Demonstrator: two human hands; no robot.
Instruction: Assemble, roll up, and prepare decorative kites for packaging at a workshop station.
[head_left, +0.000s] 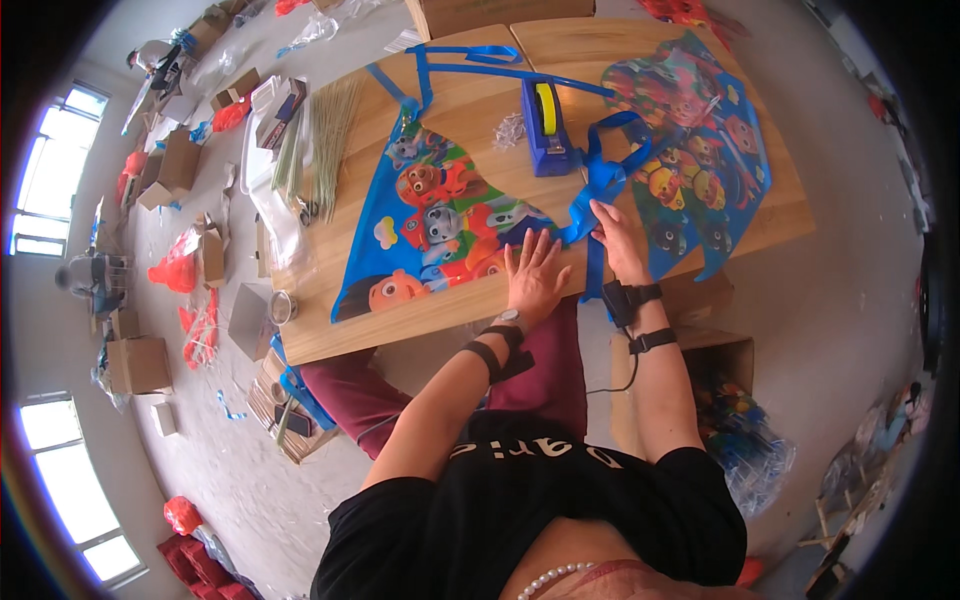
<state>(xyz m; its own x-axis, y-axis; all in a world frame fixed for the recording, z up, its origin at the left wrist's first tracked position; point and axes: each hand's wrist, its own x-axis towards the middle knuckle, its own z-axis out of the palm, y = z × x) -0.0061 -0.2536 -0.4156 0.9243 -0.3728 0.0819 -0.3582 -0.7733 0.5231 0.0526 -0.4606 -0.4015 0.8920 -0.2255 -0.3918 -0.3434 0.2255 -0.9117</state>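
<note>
A triangular blue-edged sheet (440, 220) printed with cartoon dogs lies flat on the wooden table (440, 320). My left hand (536, 275) rests on its lower right part, fingers spread. Just to the right, my right hand (620, 243) has its thumb and fingers closed on a blue ribbon (603, 178), which loops up in folds beside the sheet's right corner. Behind the ribbon stands a blue tape dispenser (547, 150) with a yellow roll. More printed sheets (690, 150) overlap at the table's right side, partly under the ribbon.
Thin pale sticks (335, 130) lie bundled at the table's left, near a white tray (258, 150). A small heap of clear bits (508, 131) lies left of the dispenser. A tape roll (283, 307) sits near the left corner. An open carton (725, 360) stands below on the right.
</note>
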